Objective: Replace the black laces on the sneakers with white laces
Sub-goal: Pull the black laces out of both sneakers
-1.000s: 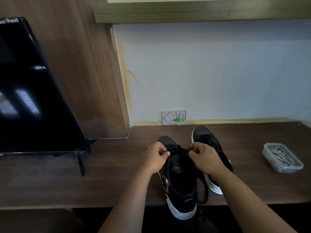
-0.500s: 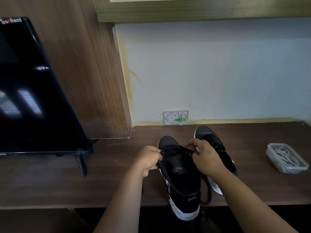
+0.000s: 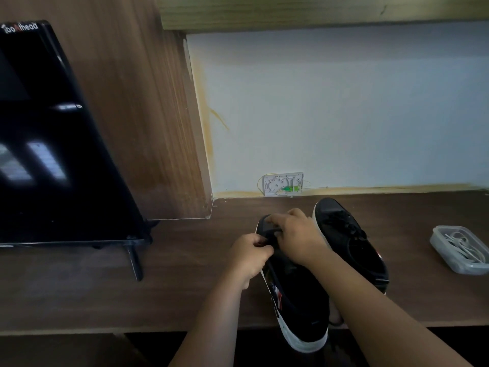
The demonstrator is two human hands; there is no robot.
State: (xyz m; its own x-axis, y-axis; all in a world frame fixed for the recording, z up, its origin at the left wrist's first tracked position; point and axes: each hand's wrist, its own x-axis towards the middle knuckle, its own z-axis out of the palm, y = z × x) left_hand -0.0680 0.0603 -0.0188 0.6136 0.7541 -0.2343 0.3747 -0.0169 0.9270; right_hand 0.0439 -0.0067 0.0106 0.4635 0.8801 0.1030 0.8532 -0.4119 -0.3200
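Dim overall, underexposed at desk (image 3: 79,295) level; black sneakers (image 3: 299,300) lose nearly all detail. White wall (image 3: 344,115) is the brightest area, evenly lit. Window-like glare on the TV (image 3: 53,154) screen. Wide-angle bowing at edges. Slightly soft throughout, hands a bit blurred.

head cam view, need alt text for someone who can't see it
Seen from above, a person's left hand and right hand pinch the black lace on the near sneaker, which overhangs the front edge of a dark wooden desk. A second black sneaker stands beside it; a clear tub of white laces sits right, a dark monitor left.
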